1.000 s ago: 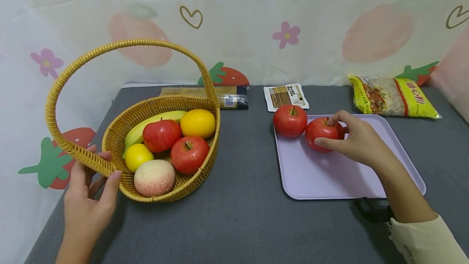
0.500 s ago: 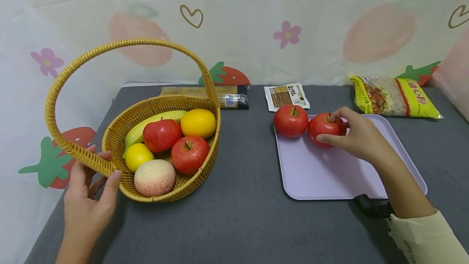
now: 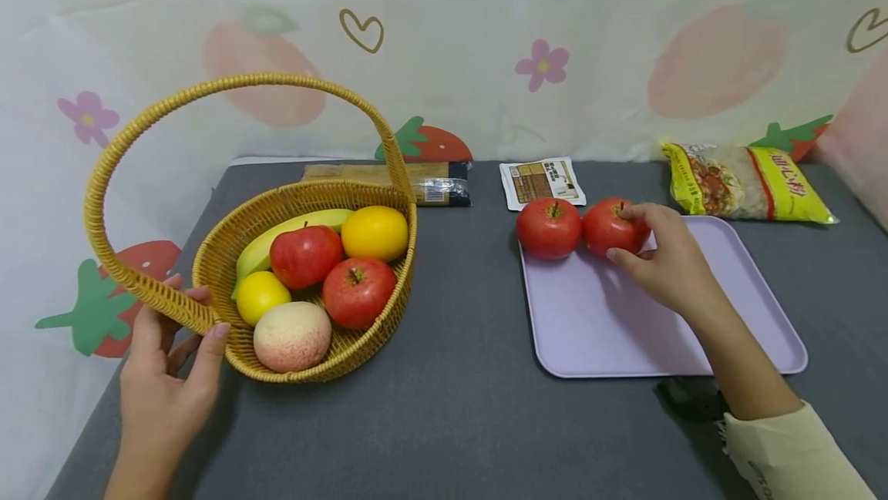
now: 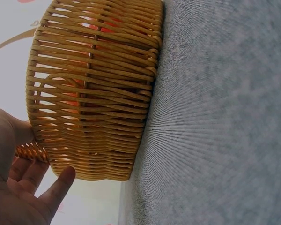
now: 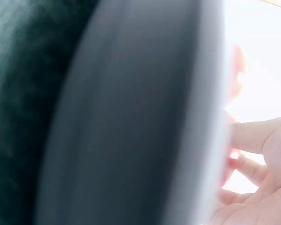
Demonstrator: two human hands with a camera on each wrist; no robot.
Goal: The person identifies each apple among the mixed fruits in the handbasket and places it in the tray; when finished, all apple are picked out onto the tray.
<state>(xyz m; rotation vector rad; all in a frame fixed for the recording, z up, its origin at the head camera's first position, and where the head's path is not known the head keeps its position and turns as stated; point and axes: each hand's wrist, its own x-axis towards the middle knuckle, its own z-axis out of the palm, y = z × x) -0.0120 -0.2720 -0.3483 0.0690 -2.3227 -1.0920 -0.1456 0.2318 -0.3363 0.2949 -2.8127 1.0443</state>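
My left hand holds the wicker basket at the foot of its arched handle, thumb in front and fingers behind. Inside lie a banana, a lemon, a rounder orange-yellow fruit, a peach and two red apples. In the left wrist view, fingers show against the woven wall. At the lilac tray's far left corner, my right hand grips a red apple between thumb and fingers. Another red apple sits right beside it, at the corner.
Behind the tray lies a small white packet. A yellow bag of noodles is at the back right, and a long brown package lies behind the basket. The tray's blurred edge fills much of the right wrist view.
My right hand has moved the apple slightly back on the tray, toward the far edge, level with the other apple. The left hand and basket have stayed in place.
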